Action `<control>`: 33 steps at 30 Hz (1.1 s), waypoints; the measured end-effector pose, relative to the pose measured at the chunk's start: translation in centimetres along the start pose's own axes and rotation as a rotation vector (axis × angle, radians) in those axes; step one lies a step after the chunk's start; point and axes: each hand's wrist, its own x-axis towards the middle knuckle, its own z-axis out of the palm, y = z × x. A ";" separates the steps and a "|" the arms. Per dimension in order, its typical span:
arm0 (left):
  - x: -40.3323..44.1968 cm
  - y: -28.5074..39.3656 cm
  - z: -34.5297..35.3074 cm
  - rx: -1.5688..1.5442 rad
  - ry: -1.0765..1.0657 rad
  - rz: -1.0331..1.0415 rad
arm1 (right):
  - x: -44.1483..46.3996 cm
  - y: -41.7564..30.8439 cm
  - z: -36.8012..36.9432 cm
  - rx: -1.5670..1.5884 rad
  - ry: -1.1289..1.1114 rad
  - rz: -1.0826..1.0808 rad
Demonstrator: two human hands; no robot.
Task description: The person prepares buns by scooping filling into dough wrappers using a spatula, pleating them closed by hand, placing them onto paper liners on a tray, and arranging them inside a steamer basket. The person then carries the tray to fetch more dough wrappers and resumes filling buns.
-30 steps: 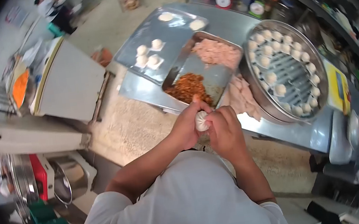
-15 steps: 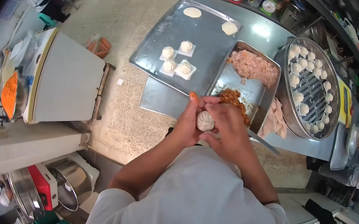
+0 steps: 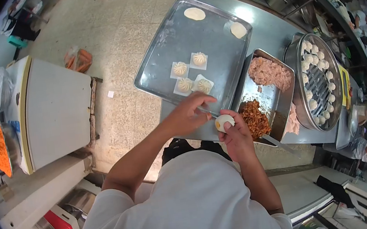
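Observation:
A pleated bun point(image 3: 225, 122) of pale dough, with an orange patch on its left side, is gripped in the fingers of my right hand point(image 3: 238, 142). Just left of it, my left hand point(image 3: 188, 115) hovers by the near edge of the large metal tray point(image 3: 150, 70); its fingers are apart and nothing shows in them. On the tray, several pleated buns point(image 3: 185, 85) sit on white paper squares. Two flat dough rounds lie farther off, one dough round point(image 3: 194, 14) at the far end and another dough round point(image 3: 238, 30) along the right side.
Right of the tray, a metal pan point(image 3: 246, 92) holds pink minced filling point(image 3: 268, 73) and reddish-brown filling point(image 3: 255, 121), with a flat metal utensil point(image 3: 280, 145) across its near rim. Beyond stands a round steamer point(image 3: 297, 85) with small buns. A white cabinet point(image 3: 59, 103) is at left.
My left hand has come away from the bun towards the tray edge. The bun stays in my right hand, shifted right and turned, showing its orange patch. The view has swung somewhat.

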 end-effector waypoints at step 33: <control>12.8 -0.9 -8.9 0.347 -0.096 -0.341 | 12.4 -0.2 1.4 -1.480 0.196 -0.228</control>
